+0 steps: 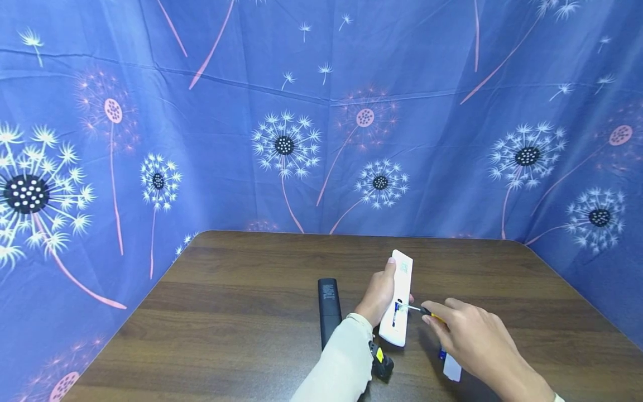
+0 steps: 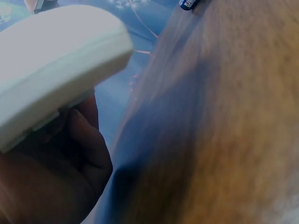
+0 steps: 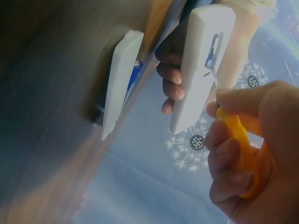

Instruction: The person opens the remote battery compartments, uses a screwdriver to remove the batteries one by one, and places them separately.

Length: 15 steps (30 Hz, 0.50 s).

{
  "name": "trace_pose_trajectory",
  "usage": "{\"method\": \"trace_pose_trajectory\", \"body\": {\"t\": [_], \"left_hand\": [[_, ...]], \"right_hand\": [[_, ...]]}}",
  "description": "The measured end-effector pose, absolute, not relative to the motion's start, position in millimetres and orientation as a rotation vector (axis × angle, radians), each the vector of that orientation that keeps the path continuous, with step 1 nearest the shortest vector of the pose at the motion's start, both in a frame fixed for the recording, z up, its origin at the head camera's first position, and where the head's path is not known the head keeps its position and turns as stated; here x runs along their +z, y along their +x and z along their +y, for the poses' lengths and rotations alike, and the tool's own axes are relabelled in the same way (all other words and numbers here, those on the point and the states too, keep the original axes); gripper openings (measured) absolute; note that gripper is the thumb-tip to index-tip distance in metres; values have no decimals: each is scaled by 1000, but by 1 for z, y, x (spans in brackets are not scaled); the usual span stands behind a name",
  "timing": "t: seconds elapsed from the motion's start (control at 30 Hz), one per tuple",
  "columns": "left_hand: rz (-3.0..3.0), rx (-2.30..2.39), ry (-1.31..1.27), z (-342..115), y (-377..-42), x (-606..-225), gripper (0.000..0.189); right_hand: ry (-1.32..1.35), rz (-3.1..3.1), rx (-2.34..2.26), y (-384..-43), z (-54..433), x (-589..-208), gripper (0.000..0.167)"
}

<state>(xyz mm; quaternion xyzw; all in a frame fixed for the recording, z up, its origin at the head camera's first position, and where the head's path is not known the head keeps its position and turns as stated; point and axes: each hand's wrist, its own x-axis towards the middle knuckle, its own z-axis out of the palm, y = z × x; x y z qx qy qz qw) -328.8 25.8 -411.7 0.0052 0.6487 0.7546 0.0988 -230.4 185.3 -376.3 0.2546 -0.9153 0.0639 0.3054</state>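
Within your left hand (image 1: 378, 296), gripped: white remote (image 1: 403, 279), likely light, stiff, slick; hold its long sides. Right hand (image 1: 474, 329) grips screwdriver (image 3: 243, 142).

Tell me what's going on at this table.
A person's left hand holds a white remote control with a blue battery showing in its back. The right hand grips a yellow-handled screwdriver, its tip by that battery. On the table, a black remote lies beside the left sleeve; a white cover and another blue battery lie near the right hand.
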Motion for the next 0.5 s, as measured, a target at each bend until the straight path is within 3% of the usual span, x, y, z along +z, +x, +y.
{"method": "trace_pose_trajectory", "body": {"t": [0.5], "left_hand": [[1992, 2198, -2, 25, -327, -409, 63]], "right_hand": [[771, -2363, 146, -239, 188, -379, 12]]}}
